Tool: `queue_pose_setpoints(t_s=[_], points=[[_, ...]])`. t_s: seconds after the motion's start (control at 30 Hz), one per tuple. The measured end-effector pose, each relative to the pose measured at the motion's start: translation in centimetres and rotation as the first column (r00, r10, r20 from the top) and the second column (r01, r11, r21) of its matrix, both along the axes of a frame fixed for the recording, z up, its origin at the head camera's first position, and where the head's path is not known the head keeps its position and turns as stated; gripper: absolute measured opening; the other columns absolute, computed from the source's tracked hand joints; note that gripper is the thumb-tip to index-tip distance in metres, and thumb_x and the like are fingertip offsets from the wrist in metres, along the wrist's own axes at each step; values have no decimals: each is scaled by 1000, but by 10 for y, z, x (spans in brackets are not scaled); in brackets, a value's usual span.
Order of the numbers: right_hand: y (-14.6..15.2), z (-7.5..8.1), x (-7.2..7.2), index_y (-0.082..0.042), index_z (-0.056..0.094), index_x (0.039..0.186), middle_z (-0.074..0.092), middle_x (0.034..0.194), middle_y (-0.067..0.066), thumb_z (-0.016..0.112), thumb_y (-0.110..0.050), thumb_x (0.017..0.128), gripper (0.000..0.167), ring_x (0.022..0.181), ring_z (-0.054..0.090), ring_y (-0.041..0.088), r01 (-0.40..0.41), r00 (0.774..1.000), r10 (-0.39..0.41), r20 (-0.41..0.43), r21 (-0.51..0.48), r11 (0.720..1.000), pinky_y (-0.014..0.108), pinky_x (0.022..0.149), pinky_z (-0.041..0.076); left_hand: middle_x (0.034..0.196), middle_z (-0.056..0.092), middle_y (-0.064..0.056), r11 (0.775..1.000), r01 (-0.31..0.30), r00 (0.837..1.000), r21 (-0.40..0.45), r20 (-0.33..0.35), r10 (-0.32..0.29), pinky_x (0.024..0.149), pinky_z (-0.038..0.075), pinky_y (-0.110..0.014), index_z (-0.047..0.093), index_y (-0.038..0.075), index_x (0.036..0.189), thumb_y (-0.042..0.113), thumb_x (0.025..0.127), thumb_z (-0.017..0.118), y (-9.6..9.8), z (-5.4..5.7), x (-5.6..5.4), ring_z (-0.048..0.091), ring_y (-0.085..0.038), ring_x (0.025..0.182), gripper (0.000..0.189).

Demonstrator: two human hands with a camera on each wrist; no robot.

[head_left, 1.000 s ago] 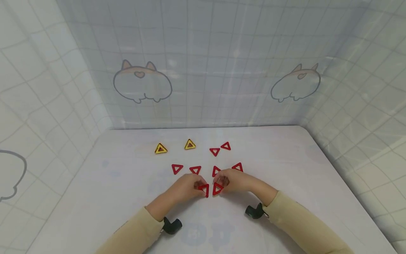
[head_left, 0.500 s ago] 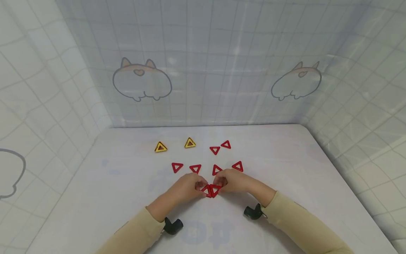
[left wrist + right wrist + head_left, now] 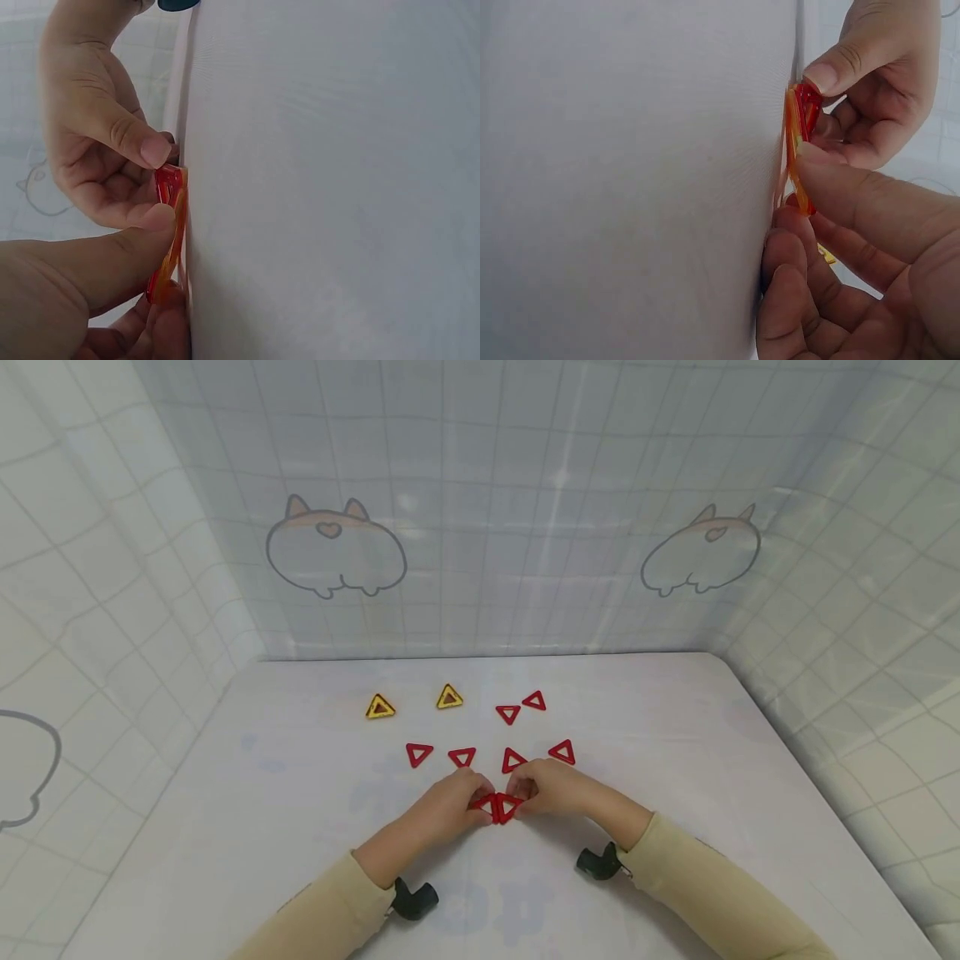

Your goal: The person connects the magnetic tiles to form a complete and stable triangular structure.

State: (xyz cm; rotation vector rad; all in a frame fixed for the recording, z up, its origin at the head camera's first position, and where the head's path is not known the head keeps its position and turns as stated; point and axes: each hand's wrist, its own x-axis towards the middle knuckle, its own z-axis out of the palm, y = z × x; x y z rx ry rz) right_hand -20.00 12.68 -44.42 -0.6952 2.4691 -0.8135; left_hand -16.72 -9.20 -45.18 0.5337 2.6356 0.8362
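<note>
In the head view, my left hand (image 3: 442,808) pinches a red triangular magnetic-tile-like frame (image 3: 495,810) with an open centre. My right hand (image 3: 558,789) pinches a second red triangle (image 3: 503,814) just to its right. The two triangles lie edge to edge and appear to touch, low over the tabletop. Seen from the left wrist, the left thumb presses the translucent red-orange piece (image 3: 171,187), and the right hand (image 3: 97,135) is beyond it. From the right wrist, thumb and fingers hold the thin edge of a red-orange piece (image 3: 802,112).
Several red triangles (image 3: 420,746) lie just beyond the hands, with two more (image 3: 534,694) farther back. Two yellow triangles with brown centres (image 3: 380,716) lie back left. Pale grid-patterned curtains (image 3: 517,527) enclose the white table (image 3: 300,827) at back and sides.
A second ago the two held triangles stood slightly apart; they came together edge to edge. Since then the left forearm has shifted slightly right, and the left triangle's tilt has changed a little.
</note>
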Motion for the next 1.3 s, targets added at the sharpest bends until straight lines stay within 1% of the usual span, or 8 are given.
queue_pose_setpoints(t_s=[0.13, 0.4, 0.6, 0.77, 0.9, 1.07, 1.17, 1.3], points=[[-1, -1, -1, -20, 71, 97, 61, 78, -9, 84, -19, 81, 21, 76, 59, 13, 5, 1000, -5, -15, 8, 1000, 28, 69, 53, 103, 62, 3, 1000, -10, 1000, 11, 11, 10, 85, 54, -34, 68, 11, 119, 23, 82, 84, -1, -1, -1, 59, -15, 96, 42], [-4, 0, 0, -18, 70, 92, 61, 76, -7, 84, -17, 81, 18, 73, 58, 14, 15, 1000, -14, -23, 10, 1000, 28, 67, 52, 101, 66, 3, 998, -33, 998, 55, 60, 30, 85, 54, -36, 70, 11, 118, 23, 78, 88, -5, -3, -4, 60, -15, 94, 46], [-4, 2, 1, -18, 69, 92, 60, 77, -7, 83, -17, 82, 17, 74, 57, 14, 17, 1000, -16, -22, 34, 999, 28, 67, 52, 88, 62, 6, 996, -37, 996, 79, 88, 30, 76, 52, -31, 70, 11, 117, 24, 78, 87, -6, -2, -3, 57, -15, 84, 44], [3, 9, -5, -19, 69, 93, 61, 81, -6, 82, -18, 83, 16, 77, 58, 15, 40, 999, -40, -12, 52, 998, 30, 69, 51, 85, 59, 6, 996, -34, 994, 86, 110, 24, 72, 50, -27, 69, 14, 112, 27, 79, 86, -6, -1, -2, 56, -15, 81, 39], [12, 21, -16, -15, 69, 95, 62, 84, -5, 79, -16, 86, 13, 79, 58, 16, 57, 998, -56, -29, 41, 998, 32, 71, 50, 84, 59, 6, 997, -24, 995, 77, 103, 16, 71, 50, -27, 68, 15, 110, 28, 80, 86, -6, -2, -2, 55, -14, 79, 38], [25, 34, -39, -10, 69, 100, 63, 87, -2, 76, -15, 89, 14, 79, 58, 17, 108, 993, -107, -53, 22, 994, 32, 71, 50, 84, 58, 6, 998, -27, 995, 57, 99, 22, 68, 50, -28, 65, 15, 111, 29, 81, 84, -5, -2, 0, 55, -15, 75, 39], [32, 35, -55, -6, 69, 105, 64, 92, 0, 75, -15, 90, 19, 83, 58, 19, 152, 987, -152, -58, 1, 988, 32, 72, 51, 85, 57, 5, 998, -37, 995, 52, 97, 31, 67, 50, -28, 65, 15, 113, 29, 81, 84, -5, -3, 0, 55, -14, 75, 39], [38, 29, -75, -3, 68, 112, 64, 98, 4, 74, -17, 92, 25, 90, 59, 21, 206, 976, -207, -67, -23, 978, 33, 77, 52, 86, 57, 5, 997, -55, 995, 58, 92, 50, 67, 49, -28, 65, 15, 113, 29, 81, 84, -5, -5, 0, 54, -14, 76, 39]])
